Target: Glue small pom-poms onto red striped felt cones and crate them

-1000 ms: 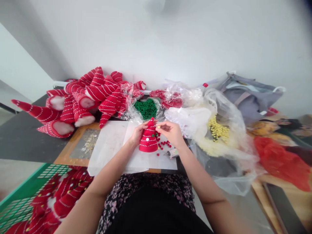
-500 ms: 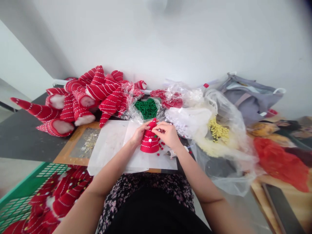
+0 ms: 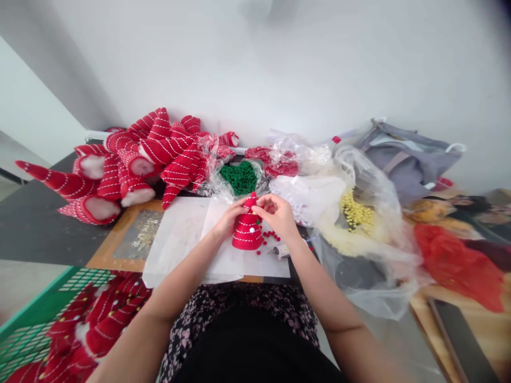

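A red fabric cone with white stitched stripes stands on the white paper. It bears a white pompom on its front and a green pompom on its right side. My left hand is closed around the upper left of the cone. The fingers of my right hand are closed on its upper right, near the tip. A tiny yellowish spot shows by my right thumb; I cannot make out whether it is a pompom. Red pompoms lie scattered beside the cone.
A glue gun lies under my right forearm. Stuffed red cones heap at the left. Bags of green pompoms and yellow pompoms stand behind and right. A green basket with red pieces sits lower left.
My right hand's pinched fingers have come onto the cone's upper side and spread slightly. The cone has turned or shifted a little to the right, its white pompom with it.
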Demonstrator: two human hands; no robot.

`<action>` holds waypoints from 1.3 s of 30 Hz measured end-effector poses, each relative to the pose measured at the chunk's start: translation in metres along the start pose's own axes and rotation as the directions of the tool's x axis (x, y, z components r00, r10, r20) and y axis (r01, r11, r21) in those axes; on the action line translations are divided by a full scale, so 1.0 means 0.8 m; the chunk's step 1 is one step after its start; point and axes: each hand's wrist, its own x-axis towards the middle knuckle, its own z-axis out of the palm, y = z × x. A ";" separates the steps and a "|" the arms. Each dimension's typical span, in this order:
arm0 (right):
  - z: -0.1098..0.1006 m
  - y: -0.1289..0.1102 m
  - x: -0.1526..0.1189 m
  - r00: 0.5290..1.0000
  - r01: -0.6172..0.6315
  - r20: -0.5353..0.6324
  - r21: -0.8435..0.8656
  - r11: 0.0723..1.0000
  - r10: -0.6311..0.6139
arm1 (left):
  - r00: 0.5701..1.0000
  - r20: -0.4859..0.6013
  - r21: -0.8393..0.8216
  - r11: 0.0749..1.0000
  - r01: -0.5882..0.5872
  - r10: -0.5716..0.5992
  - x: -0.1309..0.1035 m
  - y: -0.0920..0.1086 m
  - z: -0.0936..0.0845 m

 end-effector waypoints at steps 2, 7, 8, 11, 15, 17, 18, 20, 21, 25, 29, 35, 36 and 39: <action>0.004 0.000 0.004 0.999 -0.018 0.026 0.012 1.000 0.018 | 1.000 -0.008 0.014 1.000 -0.005 0.005 0.000 0.001 0.001; -0.001 0.009 0.010 0.995 -0.090 0.053 0.092 0.992 0.086 | 1.000 0.026 -0.010 1.000 0.001 -0.001 0.000 0.005 0.001; -0.003 0.011 0.009 0.996 -0.090 0.032 0.107 0.990 0.087 | 0.999 0.035 -0.016 1.000 0.005 -0.004 -0.001 0.005 0.001; -0.009 0.011 0.003 0.999 -0.050 -0.002 0.094 0.994 0.050 | 0.999 0.049 -0.044 0.999 0.019 -0.016 -0.002 0.007 0.001; -0.008 0.001 -0.008 0.997 0.046 0.062 -0.029 0.999 -0.044 | 0.999 0.043 -0.070 0.997 0.008 -0.005 -0.003 0.008 0.002; -0.003 -0.003 -0.011 0.994 0.090 0.075 -0.101 0.991 -0.082 | 0.999 0.038 -0.073 0.997 0.004 -0.001 -0.003 0.007 0.003; -0.001 -0.004 -0.011 0.992 0.107 0.080 -0.130 0.986 -0.097 | 0.999 0.037 -0.075 0.997 0.005 -0.002 -0.003 0.007 0.003; 0.003 -0.005 -0.011 0.989 0.129 0.094 -0.162 0.978 -0.115 | 0.999 0.039 -0.077 0.997 0.012 -0.009 -0.002 0.007 0.003; 0.004 -0.004 -0.011 0.988 0.136 0.099 -0.164 0.977 -0.121 | 0.999 0.043 -0.077 0.997 0.016 -0.013 -0.002 0.007 0.003; -0.009 0.001 -0.007 0.992 0.106 0.075 -0.099 0.989 -0.098 | 0.999 0.042 -0.084 0.996 0.030 -0.027 -0.001 0.008 0.002; -0.033 0.007 -0.010 0.981 0.061 0.194 -0.283 0.957 -0.005 | 1.000 -0.003 -0.128 0.992 0.017 -0.017 -0.002 0.019 -0.005; -0.017 0.012 -0.036 0.791 0.309 0.562 -0.707 0.636 0.240 | 0.998 -0.046 -0.202 0.977 -0.061 0.053 -0.002 0.034 -0.018; -0.012 0.013 -0.040 0.788 0.326 0.564 -0.723 0.609 0.248 | 0.998 -0.036 -0.206 0.977 -0.056 0.050 -0.002 0.034 -0.019; -0.004 0.012 -0.043 0.793 0.332 0.558 -0.732 0.595 0.245 | 1.000 0.003 -0.209 0.978 -0.020 0.021 -0.004 0.033 -0.018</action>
